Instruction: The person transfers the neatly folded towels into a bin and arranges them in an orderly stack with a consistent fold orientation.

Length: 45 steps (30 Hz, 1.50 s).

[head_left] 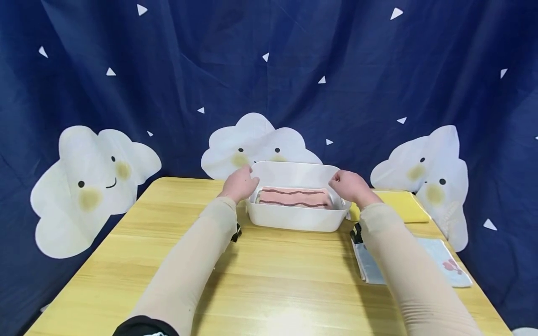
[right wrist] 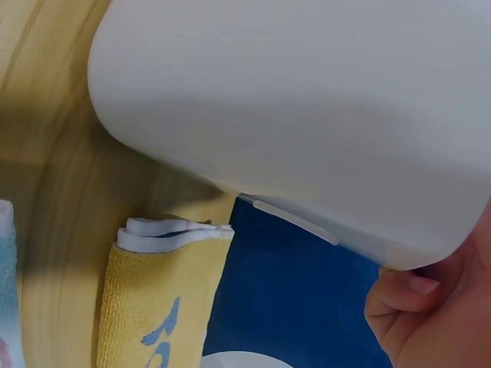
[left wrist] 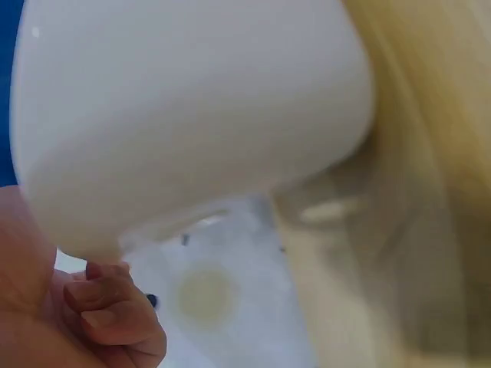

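A white plastic bin (head_left: 294,219) stands toward the far edge of the table, and inside it lies a folded pink towel (head_left: 294,197) with wavy brown stripes. My left hand (head_left: 241,184) grips the bin's left end at the rim. At the other end, my right hand (head_left: 350,185) pinches the rim with curled fingers. The left wrist view shows the bin's smooth side (left wrist: 192,100) close up, with curled fingers (left wrist: 115,314) at its edge. In the right wrist view, the fingers (right wrist: 403,299) curl at the bin's rim.
A folded yellow towel (head_left: 401,206) lies on the wooden table (head_left: 290,280) right of the bin. Nearer, partly under the right forearm, is a folded light blue towel (head_left: 441,261). A dark blue curtain (head_left: 168,70) with clouds hangs behind the table.
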Tool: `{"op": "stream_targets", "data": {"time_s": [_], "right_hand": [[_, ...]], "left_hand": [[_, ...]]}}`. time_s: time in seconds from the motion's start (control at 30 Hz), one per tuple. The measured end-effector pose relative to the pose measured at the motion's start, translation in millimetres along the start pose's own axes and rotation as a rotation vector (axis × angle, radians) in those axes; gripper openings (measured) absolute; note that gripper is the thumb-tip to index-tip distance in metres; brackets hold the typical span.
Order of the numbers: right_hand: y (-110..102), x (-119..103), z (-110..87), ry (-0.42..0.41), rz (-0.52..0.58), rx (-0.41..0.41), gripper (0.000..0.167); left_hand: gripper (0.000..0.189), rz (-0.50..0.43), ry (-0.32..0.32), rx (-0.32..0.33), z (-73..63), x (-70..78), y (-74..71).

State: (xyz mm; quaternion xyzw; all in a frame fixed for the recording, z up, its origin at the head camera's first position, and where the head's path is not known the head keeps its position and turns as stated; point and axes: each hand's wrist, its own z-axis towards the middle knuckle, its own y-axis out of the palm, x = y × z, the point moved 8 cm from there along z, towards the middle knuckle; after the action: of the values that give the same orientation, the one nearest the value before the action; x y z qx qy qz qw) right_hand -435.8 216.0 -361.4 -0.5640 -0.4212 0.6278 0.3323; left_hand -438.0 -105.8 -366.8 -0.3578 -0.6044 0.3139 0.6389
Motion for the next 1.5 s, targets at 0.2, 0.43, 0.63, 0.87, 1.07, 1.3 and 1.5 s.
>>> {"op": "stream_targets", "data": {"time_s": [0.2, 0.43, 0.63, 0.87, 1.07, 1.3, 1.5], "right_hand": [[1.4, -5.7, 2.4, -0.017, -0.014, 0.001, 0.029], [-10.7, 0.8, -5.4, -0.048, 0.079, 0.04, 0.03], [-20.3, 13.7, -23.6, -0.049, 0.14, 0.084, 0.029], [-29.1, 32.2, -52.3, -0.064, 0.064, 0.114, 0.031], [-20.8, 51.5, -80.6, -0.082, 0.022, 0.059, 0.046], [0.1, 86.0, -114.0, -0.097, -0.093, 0.02, 0.065], [13.1, 108.5, -143.1, -0.103, -0.182, -0.022, 0.075]], "left_hand": [[0.042, -0.069, -0.1, -0.071, -1.2, -28.8, 7.7], [0.045, -0.055, -0.052, -0.112, -2.8, -18.1, 15.5], [0.053, 0.006, -0.102, -0.124, -5.0, -19.7, 19.8], [0.053, 0.033, -0.102, -0.126, -4.6, -19.4, 18.2], [0.054, 0.045, -0.11, -0.13, -3.5, -23.1, 19.4], [0.051, 0.091, -0.091, -0.102, -3.1, -22.9, 20.5], [0.051, 0.093, -0.098, -0.102, -4.8, -21.8, 20.3]]}}
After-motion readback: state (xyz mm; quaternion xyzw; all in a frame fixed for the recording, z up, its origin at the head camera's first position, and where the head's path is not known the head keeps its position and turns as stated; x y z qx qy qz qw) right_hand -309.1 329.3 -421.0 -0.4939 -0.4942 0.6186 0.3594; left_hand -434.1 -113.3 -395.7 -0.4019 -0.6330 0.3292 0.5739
